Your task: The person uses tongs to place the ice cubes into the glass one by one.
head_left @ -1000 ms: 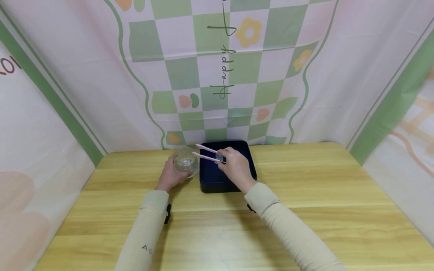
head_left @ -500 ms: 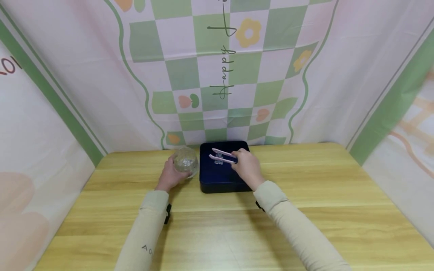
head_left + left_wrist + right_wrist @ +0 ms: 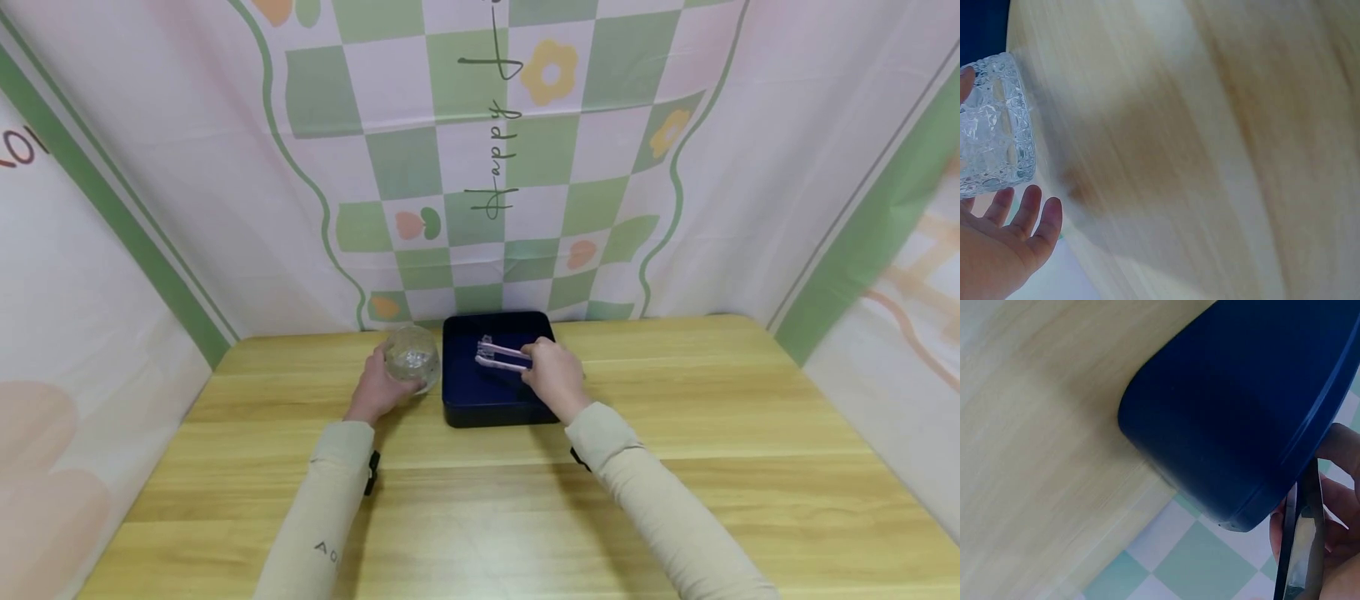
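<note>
My left hand (image 3: 373, 387) grips a clear cut-glass tumbler (image 3: 412, 360) just left of a dark blue tray (image 3: 501, 417). In the left wrist view the thumb lies on one side of the faceted tumbler (image 3: 997, 125) and the fingers on the other. Pink tongs (image 3: 501, 364) are held in my right hand (image 3: 553, 375) over the tray, their two arms apart. Their tips reach a small group of clear, ice-like cubes (image 3: 487, 340) on the tray floor. The right wrist view shows the tongs' back end (image 3: 1304, 550) between the fingers, beside the tray wall (image 3: 1229, 412).
The tray stands near the back edge of a wooden table (image 3: 465, 517). Right behind it hangs a checked green-and-white cloth (image 3: 472, 167), and further cloth closes off both sides.
My right hand has moved right and slightly down, bringing the tong tips from beside the tumbler over the tray to the clear cubes. My left hand and the tumbler have stayed in place.
</note>
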Tool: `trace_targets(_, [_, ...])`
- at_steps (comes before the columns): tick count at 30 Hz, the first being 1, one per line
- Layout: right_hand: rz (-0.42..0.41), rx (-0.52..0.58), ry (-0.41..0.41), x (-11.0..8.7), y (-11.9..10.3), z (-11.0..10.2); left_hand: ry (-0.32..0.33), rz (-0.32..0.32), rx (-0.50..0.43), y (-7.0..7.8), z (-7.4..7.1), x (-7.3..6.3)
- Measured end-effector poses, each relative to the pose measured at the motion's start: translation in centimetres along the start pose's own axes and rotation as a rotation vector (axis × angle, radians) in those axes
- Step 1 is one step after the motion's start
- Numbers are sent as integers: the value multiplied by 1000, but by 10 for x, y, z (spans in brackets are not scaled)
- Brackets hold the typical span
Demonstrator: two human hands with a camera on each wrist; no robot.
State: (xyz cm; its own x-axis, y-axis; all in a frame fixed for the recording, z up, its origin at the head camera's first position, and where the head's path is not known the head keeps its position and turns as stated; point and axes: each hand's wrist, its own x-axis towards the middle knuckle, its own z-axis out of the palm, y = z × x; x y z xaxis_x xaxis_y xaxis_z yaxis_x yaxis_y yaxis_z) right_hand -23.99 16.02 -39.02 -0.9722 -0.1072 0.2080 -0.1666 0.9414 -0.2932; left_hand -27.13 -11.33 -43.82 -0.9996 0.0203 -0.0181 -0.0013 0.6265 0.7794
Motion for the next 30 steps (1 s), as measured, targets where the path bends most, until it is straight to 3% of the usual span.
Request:
trace_targets(24, [0,-45,2,1,7,8,-1,-1,-14,-1,1,0])
trace_targets(30, [14,-37,-28,1,5,8,3,3,-13,-2,1,0])
